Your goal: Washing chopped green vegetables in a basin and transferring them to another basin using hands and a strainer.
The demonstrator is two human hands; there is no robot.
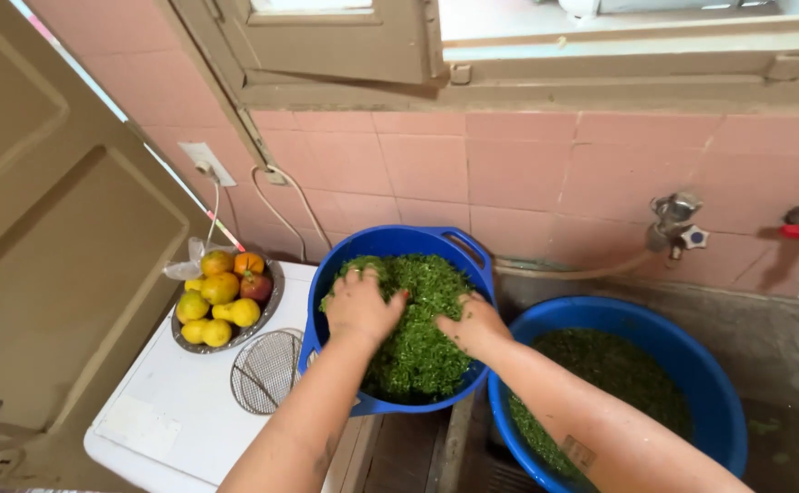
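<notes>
A blue colander-style bowl (466, 246) with handles is tilted toward me, filled with finely chopped green leaves (422, 351). My left hand (360, 306) presses flat on the greens at the bowl's left side, fingers spread. My right hand (475, 326) rests on the greens lower right, fingers curled into them. Both forearms reach in from the bottom of the view. To the right, a larger blue basin (719, 393) holds water and more dark chopped greens (628, 370).
A metal bowl of yellow, orange and red fruit (221, 301) and a round wire strainer (267, 370) sit on a white surface (171, 411) at left. Pink tiled wall, two taps (676, 224) at right, a wall socket with cable, a window above, a door at far left.
</notes>
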